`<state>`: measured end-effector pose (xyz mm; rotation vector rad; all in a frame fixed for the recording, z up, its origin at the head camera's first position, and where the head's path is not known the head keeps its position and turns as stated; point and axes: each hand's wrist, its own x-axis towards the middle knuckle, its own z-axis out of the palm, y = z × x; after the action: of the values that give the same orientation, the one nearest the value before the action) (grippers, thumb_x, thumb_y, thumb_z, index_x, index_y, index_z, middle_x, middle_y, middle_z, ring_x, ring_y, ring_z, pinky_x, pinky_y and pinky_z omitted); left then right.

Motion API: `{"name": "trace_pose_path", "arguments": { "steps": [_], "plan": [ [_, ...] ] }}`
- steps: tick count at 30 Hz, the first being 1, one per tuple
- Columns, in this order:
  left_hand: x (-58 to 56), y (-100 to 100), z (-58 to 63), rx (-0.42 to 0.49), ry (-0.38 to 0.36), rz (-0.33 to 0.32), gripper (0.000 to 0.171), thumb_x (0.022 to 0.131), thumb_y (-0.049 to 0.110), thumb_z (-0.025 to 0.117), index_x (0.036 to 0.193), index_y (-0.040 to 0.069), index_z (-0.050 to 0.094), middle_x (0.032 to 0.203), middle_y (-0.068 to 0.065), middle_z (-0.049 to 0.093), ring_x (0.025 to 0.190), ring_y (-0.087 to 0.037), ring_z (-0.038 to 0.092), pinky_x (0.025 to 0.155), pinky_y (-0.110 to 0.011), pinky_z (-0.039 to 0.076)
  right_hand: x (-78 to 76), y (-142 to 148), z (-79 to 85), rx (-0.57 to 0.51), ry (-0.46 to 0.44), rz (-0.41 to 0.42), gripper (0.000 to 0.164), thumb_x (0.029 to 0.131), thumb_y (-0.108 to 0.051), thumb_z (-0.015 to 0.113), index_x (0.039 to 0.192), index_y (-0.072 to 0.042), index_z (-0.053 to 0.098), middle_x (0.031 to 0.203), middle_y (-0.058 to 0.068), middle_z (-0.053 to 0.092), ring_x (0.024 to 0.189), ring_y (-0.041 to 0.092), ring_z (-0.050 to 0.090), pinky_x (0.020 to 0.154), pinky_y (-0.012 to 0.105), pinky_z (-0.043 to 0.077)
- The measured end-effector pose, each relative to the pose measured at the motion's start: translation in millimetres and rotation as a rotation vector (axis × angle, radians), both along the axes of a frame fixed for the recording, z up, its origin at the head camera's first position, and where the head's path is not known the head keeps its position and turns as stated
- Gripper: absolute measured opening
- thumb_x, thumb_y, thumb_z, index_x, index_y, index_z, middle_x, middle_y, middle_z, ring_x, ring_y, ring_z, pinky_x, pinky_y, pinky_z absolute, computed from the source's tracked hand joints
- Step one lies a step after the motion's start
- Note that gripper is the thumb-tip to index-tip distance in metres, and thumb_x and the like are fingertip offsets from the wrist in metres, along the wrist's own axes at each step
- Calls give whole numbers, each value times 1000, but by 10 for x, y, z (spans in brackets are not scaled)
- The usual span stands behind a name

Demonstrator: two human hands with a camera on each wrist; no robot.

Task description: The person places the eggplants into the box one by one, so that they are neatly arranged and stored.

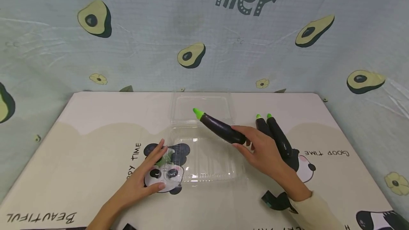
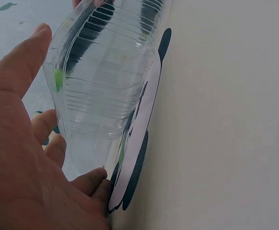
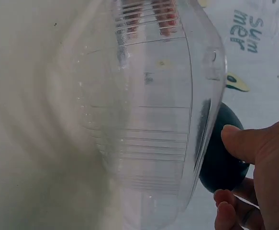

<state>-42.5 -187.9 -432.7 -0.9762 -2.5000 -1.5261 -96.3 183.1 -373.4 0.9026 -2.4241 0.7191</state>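
One long, glossy, black-purple eggplant with a bright green stem end [image 1: 225, 130] is held slantwise in the air above a clear, ribbed plastic container [image 1: 211, 160], its green tip toward the far left. The person's right hand [image 1: 262, 152] grips it near its thick, rounded end, thumb on one side and fingers on the other. The person's left hand [image 1: 145, 178] is open at the left side of the container, fingers extended and thumb spread; whether it presses on the plastic cannot be told for certain. The container stands on a pale, printed tabletop [image 1: 96, 159], and its clear, flat lid [image 1: 182, 105] lies folded back on the far side. Two more dark eggplants with green tips [image 1: 280, 137] lie close together on the tabletop to the right, beyond the right forearm. The work looks to be at an early point: the lid is already back, one eggplant is off the tabletop, two are untouched, and none can be seen resting inside the container.
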Motion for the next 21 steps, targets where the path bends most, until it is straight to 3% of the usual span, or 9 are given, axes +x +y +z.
{"name": "trace_pose_path", "arguments": {
  "steps": [4, 13, 21],
  "plan": [
    [1, 3, 12, -7, -33, 4, 88, 76, 12, 76, 150, 8, 29, 159, -11, 12, 145, -22, 12, 109, -17, 13, -44, -31, -14, 34, -24, 46, 55, 80, -21, 78, 130, -19, 58, 115, -3, 63, 72, 10, 52, 55, 21, 41],
    [10, 1, 17, -26, -56, 16, 89, 76, 13, 76, 150, 9, 29, 159, -9, 12, 145, -21, 13, 109, -18, 13, -159, -103, -18, 103, -81, 171, 48, 86, -26, 72, 130, -20, 57, 120, -5, 63, 96, 11, 56, 69, 27, 49],
    [3, -3, 8, -34, -61, 19, 89, 76, 13, 76, 151, 8, 28, 159, -9, 11, 145, -21, 12, 109, -19, 13, -248, -131, -58, 203, -82, 221, 51, 83, -22, 75, 131, -21, 56, 124, -7, 60, 99, 14, 55, 78, 32, 44]
  ]
}}
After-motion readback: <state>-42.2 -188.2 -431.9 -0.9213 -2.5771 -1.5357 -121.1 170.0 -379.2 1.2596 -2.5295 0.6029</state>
